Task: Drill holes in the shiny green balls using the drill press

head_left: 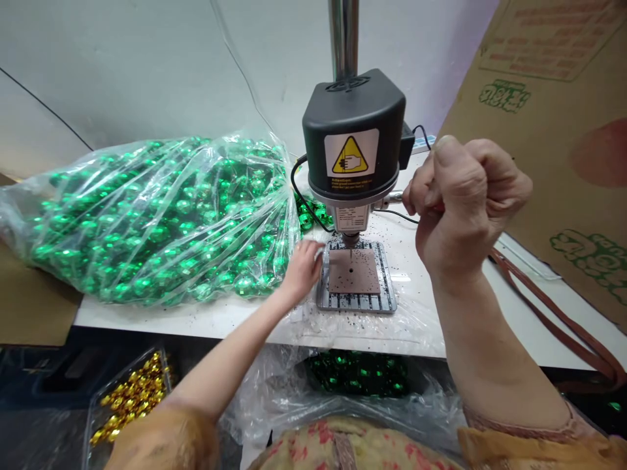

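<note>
My right hand (pixel 460 202) is closed in a fist around the feed handle (pixel 393 197) of a small bench drill press (pixel 355 130); most of the grip is hidden by the fingers. Below the chuck (pixel 350 239), a brown square plate (pixel 362 281) with a small dark hole lies on the slotted metal base (pixel 386 301). My left hand (pixel 302 269) rests at the left edge of the base, its fingers bent loosely with nothing visible in them. Just behind it lie a few shiny green balls (pixel 306 220).
A large clear bag (pixel 171 222) of green faceted balls fills the left of the white table (pixel 196 321). Dark shavings surround the base. A cardboard box (pixel 539 150) stands at right, near a brown strap (pixel 553 313). Below sit a tub of gold balls (pixel 132 391) and more green balls (pixel 357 373).
</note>
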Tool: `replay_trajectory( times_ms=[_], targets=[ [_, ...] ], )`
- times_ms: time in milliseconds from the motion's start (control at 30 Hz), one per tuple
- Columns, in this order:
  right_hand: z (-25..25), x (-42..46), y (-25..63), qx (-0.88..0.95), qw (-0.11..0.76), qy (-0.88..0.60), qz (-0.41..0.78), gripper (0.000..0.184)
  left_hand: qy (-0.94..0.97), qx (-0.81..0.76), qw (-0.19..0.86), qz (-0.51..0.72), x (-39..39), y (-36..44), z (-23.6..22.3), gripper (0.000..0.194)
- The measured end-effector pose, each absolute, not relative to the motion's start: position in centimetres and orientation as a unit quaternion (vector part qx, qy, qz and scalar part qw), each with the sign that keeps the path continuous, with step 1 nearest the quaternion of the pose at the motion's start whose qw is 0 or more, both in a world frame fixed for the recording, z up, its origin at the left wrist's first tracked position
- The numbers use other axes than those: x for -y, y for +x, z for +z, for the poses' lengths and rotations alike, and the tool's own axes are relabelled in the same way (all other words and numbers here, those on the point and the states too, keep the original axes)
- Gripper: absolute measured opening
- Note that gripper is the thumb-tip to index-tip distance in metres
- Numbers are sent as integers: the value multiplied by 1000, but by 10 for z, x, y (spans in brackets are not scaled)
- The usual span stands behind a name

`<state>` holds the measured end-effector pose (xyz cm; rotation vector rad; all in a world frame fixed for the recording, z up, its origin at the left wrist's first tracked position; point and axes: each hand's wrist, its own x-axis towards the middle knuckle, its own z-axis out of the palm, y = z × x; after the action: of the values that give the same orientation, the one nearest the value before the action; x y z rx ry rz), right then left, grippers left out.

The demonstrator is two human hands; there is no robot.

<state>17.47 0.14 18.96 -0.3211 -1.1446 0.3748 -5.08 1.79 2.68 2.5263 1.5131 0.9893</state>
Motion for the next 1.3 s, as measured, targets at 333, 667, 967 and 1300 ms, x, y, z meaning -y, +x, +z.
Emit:
replay_trajectory(
  times_ms=[333,667,967,1300],
  targets=[
    [189,2,175,552,806,-146,159,43,751,-602,39,269,-149,-61,38,28],
    [188,5,172,554,803,-173,140,46,530,-459,470,536,-34,-58,35,56],
    [187,4,171,546,806,-166,159,46,554,-415,519,502,-10,-27,19,62],
    [176,-3,173,556,789,-230,124,46,686,-427,388,443,-14,-20,13,58]
  ],
)
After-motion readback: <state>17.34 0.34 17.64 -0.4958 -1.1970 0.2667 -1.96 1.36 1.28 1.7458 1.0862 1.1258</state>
